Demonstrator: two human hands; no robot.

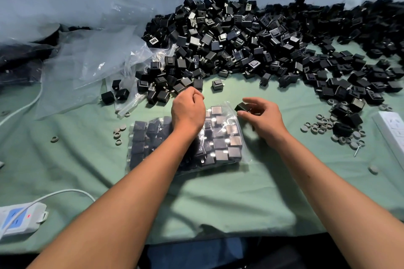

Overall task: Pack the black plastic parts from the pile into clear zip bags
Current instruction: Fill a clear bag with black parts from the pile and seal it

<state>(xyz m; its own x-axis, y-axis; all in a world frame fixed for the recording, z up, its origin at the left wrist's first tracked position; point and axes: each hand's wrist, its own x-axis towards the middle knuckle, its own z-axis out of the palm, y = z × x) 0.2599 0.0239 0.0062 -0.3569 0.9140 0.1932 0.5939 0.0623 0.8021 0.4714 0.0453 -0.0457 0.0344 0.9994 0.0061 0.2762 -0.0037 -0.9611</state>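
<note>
The head view looked down on a green cloth [218,199] that covered the table. A big pile of black plastic parts [251,37] lay along the far side, small cube-like pieces, some with metal pins. In front of the person lay a clear zip bag [220,137], flat on the cloth and already filled with many black parts in rows. Its open mouth seemed to be at the far end, near the hands.

The left hand [188,111] was over the far edge of the bag with the fingers curled in; I cannot tell if it pinched the bag's rim or held something inside the fist. The right hand [260,116] held one black part [242,107] between the thumb and the fingertips, just beside the bag's far right corner (the part was above the plastic, not yet inside).

One single black part [216,84] stood alone on the cloth between the pile and the hands. Empty clear bags [91,61] lay crumpled at the left of the pile. Small grey rings [321,124] were scattered at the right, and a few more grey rings [119,132] at the left of the bag. A white power strip [19,218] with its cable lay at the near left, and another white power strip [391,131] at the right edge.
</note>
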